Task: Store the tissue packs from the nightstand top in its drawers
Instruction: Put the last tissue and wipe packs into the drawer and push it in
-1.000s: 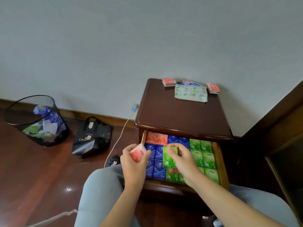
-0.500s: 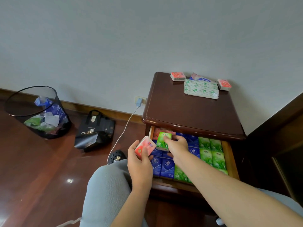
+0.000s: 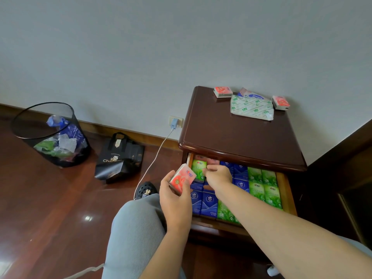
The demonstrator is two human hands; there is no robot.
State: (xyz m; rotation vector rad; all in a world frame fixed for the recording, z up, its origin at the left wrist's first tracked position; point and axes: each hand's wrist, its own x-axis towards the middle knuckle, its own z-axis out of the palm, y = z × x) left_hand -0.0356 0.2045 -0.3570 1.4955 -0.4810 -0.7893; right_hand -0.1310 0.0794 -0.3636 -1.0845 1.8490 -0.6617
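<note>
Head view: the open drawer (image 3: 285, 190) of the nightstand (image 3: 239, 137) serves as the reference. The right hand (image 3: 218, 175) pinches a green tissue pack (image 3: 199, 170) at the drawer's far-left corner, where the pack stands upright over red packs (image 3: 212, 161) under the nightstand top. The left hand (image 3: 176, 198) grips a red tissue pack (image 3: 182, 179) just outside the drawer's left wall, fingers curled round it. Blue packs (image 3: 203, 200) fill the drawer's left-centre; green packs (image 3: 263, 184) fill its right side. Two red packs (image 3: 223, 92) and a large flat pack (image 3: 251, 106) remain on the nightstand top, behind the drawer.

Procedure, as judged: seat the green pack squarely in the corner slot, pressing it level with its neighbours so the drawer can close. Keep the held red pack clear of the drawer wall until the right hand withdraws, then insert it in the same row.
</note>
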